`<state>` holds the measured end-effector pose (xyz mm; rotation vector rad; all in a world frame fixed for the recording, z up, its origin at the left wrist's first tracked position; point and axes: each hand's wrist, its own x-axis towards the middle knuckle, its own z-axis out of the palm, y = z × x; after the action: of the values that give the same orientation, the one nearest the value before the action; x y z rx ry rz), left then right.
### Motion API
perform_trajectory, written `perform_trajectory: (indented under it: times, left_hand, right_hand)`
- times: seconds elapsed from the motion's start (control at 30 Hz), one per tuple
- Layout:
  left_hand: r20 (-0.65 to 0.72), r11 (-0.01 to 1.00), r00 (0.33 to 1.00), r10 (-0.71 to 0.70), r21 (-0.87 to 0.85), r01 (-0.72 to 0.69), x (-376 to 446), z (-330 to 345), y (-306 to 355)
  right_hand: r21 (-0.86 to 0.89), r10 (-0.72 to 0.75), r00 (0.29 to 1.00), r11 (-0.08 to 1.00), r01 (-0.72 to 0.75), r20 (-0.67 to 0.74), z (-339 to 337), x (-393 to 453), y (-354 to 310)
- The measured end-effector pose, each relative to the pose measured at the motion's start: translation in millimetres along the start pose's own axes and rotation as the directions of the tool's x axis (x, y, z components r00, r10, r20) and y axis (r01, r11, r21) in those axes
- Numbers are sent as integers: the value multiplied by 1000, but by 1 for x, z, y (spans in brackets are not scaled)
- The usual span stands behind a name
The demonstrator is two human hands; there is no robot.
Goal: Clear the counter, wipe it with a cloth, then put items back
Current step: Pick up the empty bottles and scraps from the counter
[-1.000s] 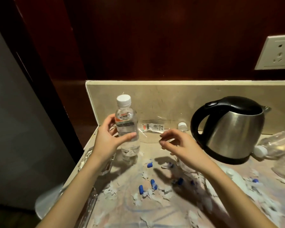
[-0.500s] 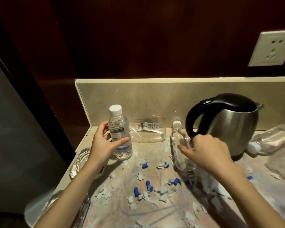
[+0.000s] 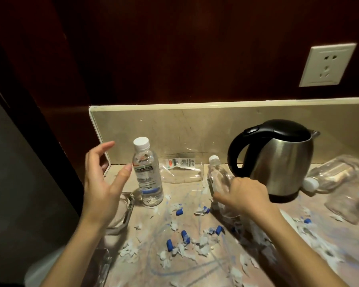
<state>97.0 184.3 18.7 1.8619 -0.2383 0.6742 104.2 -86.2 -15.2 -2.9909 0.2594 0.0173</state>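
Note:
A labelled water bottle with a white cap [image 3: 147,174] stands upright near the counter's back left corner. My left hand [image 3: 101,179] hovers just left of it, fingers spread, holding nothing. My right hand [image 3: 241,192] is closed around a second, clear white-capped bottle [image 3: 216,172], which tilts beside the kettle's handle. The steel kettle with black lid and handle [image 3: 278,162] stands at the back right. Torn white paper scraps [image 3: 203,243] and small blue pieces [image 3: 170,244] litter the beige counter [image 3: 195,270].
A glass ashtray [image 3: 125,206] sits at the left edge below my left hand. A flat clear plastic wrapper [image 3: 180,169] lies against the backsplash. A capped bottle lying on its side [image 3: 327,177] and an overturned glass [image 3: 352,201] are at the far right. A wall socket [image 3: 326,65] is above.
My left hand set the labelled bottle down near the corner and let go, opening. My right hand reached to the second bottle by the kettle and closed on it.

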Motion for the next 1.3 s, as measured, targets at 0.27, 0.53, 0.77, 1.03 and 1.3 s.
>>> perform_trajectory:
  times: [0.27, 0.53, 0.77, 1.03, 1.3]
  left_hand:
    - [520, 985, 850, -84, -86, 150, -34, 29, 27]
    - [721, 886, 675, -155, -200, 418, -29, 63, 43]
    - [632, 925, 768, -104, -222, 308, -33, 53, 41]
    - [677, 839, 721, -151, -298, 456, -46, 26, 34]
    - [721, 837, 673, -166, -258, 483, -61, -1, 18]
  right_hand:
    - [440, -57, 992, 892, 102, -114, -9, -35, 5]
    - [821, -285, 927, 450, 353, -242, -27, -64, -6]
    - [802, -305, 910, 446, 398, -282, -30, -75, -19]
    - [779, -390, 903, 503, 373, -180, -34, -80, -23]
    - [835, -357, 927, 470, 288, -119, -19, -106, -47]
